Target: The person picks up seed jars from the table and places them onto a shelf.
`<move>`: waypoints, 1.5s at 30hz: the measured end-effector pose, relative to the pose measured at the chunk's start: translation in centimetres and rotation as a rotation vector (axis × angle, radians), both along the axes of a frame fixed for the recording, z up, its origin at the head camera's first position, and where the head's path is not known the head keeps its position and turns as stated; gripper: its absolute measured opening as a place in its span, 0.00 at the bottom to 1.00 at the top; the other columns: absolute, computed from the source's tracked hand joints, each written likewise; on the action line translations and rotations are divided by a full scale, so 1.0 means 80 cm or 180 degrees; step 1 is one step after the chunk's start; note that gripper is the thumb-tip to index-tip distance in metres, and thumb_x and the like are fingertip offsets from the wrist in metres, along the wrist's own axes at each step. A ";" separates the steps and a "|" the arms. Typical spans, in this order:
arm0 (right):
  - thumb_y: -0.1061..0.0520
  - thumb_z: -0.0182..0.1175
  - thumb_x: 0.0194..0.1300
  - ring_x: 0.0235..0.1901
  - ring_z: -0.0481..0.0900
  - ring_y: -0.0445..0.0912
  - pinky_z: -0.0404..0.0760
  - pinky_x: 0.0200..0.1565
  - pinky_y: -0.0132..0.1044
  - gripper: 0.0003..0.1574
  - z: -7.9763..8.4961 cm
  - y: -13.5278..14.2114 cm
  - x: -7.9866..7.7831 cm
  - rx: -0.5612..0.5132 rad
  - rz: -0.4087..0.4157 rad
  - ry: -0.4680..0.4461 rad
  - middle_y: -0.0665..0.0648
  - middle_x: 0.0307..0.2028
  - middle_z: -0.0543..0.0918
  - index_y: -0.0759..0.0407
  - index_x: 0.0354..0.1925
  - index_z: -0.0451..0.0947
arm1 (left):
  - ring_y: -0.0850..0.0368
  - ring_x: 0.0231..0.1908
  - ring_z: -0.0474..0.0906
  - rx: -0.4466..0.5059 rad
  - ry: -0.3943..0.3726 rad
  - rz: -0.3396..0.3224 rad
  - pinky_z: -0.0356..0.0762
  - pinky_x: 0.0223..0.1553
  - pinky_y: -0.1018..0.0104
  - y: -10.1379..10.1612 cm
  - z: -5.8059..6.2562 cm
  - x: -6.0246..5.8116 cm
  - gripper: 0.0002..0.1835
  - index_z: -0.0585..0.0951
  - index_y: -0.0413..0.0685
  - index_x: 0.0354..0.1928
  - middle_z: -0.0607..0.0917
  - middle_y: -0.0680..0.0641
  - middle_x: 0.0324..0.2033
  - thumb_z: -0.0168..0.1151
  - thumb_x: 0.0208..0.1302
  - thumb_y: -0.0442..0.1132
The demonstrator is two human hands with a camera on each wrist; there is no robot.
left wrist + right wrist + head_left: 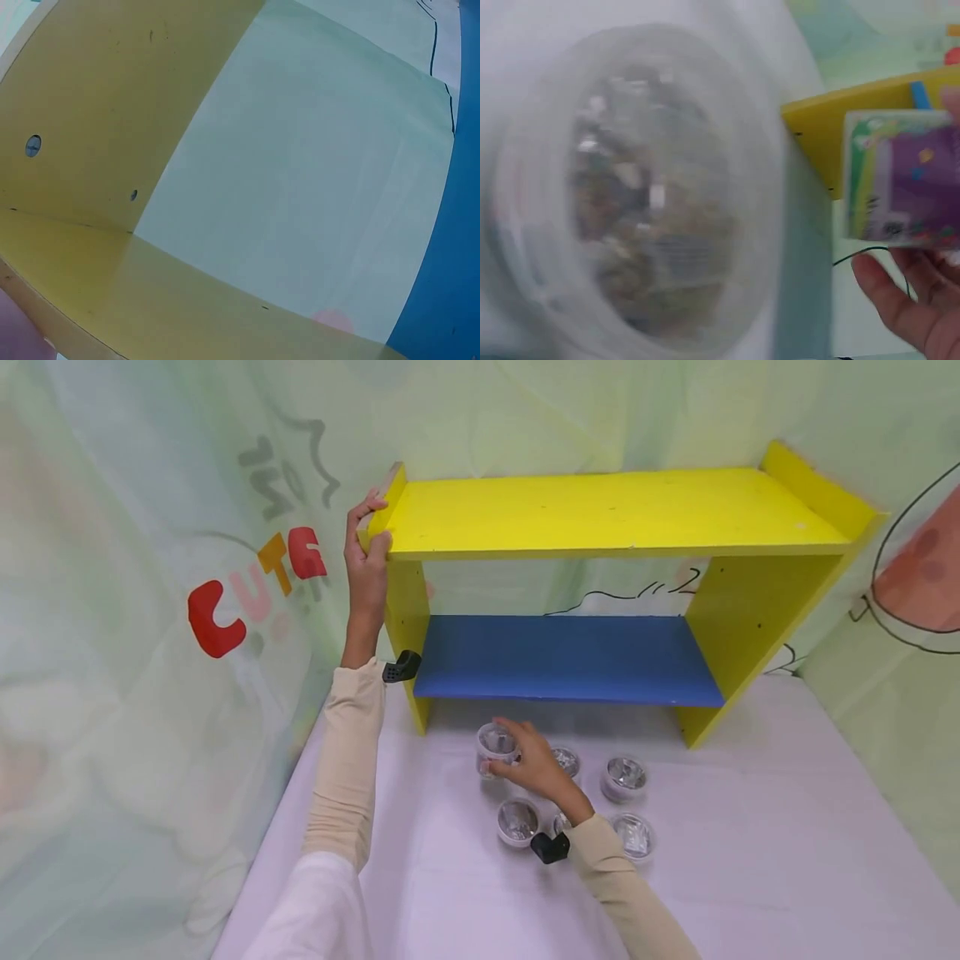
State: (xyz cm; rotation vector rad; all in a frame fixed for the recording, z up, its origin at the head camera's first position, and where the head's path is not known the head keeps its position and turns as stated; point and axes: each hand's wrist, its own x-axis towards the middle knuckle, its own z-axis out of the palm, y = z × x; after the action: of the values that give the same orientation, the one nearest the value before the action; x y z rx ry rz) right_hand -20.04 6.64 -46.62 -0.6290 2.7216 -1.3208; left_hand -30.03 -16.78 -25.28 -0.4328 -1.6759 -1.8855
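My left hand (pixel 366 572) grips the upper left end of a yellow shelf unit (pixel 615 514), thumb in front and fingers over the side panel's top. In the left wrist view I see the unit's yellow inner side (pixel 97 112) and its blue board (pixel 442 262). Below the blue board's front left, my right hand (pixel 536 764) holds a round clear plastic tub (pixel 491 758) between thumb and fingers. The right wrist view shows this tub's purple and green label (pixel 915 180). Another lidded tub (pixel 660 202) looms close and blurred there, with shiny contents.
Several similar tubs stand on the pale tablecloth (pixel 787 843), including one below my right hand (pixel 517 823) and two at its right, a rear tub (pixel 624 778) and a front tub (pixel 633 837). A printed cloth backdrop (pixel 150 735) borders the table at left and behind.
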 end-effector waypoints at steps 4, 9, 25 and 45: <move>0.51 0.69 0.57 0.51 0.75 0.58 0.76 0.54 0.57 0.44 0.010 0.002 -0.001 -0.0255 -0.0066 -0.0094 0.68 0.54 0.73 0.57 0.69 0.65 | 0.61 0.70 0.60 -0.0017 -0.0025 0.0010 0.72 0.60 0.70 -0.001 -0.001 0.001 0.18 0.72 0.42 0.54 0.63 0.43 0.72 0.43 0.63 0.29; 0.53 0.68 0.59 0.52 0.72 0.57 0.75 0.55 0.57 0.41 0.025 0.003 0.000 -0.0568 -0.0024 -0.0227 0.66 0.53 0.71 0.55 0.68 0.65 | 0.60 0.70 0.60 -0.0008 -0.0022 -0.0011 0.72 0.59 0.70 -0.001 -0.002 0.001 0.19 0.71 0.41 0.55 0.62 0.43 0.72 0.42 0.62 0.29; 0.67 0.65 0.59 0.60 0.71 0.57 0.81 0.53 0.38 0.51 0.088 0.009 -0.004 -0.1790 0.0650 -0.0739 0.64 0.65 0.65 0.47 0.73 0.53 | 0.62 0.69 0.61 0.0013 -0.0023 -0.0039 0.73 0.57 0.72 -0.001 -0.007 -0.001 0.19 0.70 0.39 0.55 0.62 0.44 0.72 0.42 0.63 0.29; 0.70 0.56 0.66 0.63 0.69 0.55 0.79 0.57 0.36 0.51 0.131 0.004 -0.002 -0.2542 0.0847 -0.0740 0.63 0.67 0.60 0.44 0.76 0.44 | 0.60 0.70 0.60 -0.0056 0.0007 -0.0004 0.73 0.60 0.70 0.002 -0.003 0.001 0.19 0.70 0.39 0.56 0.62 0.43 0.72 0.43 0.62 0.29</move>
State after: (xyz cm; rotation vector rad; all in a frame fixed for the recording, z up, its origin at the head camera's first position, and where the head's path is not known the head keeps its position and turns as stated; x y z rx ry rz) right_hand -20.21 6.96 -36.14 -0.7684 1.7851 -2.2103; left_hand -29.96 -16.62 -25.49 -0.4430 -1.6922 -1.8717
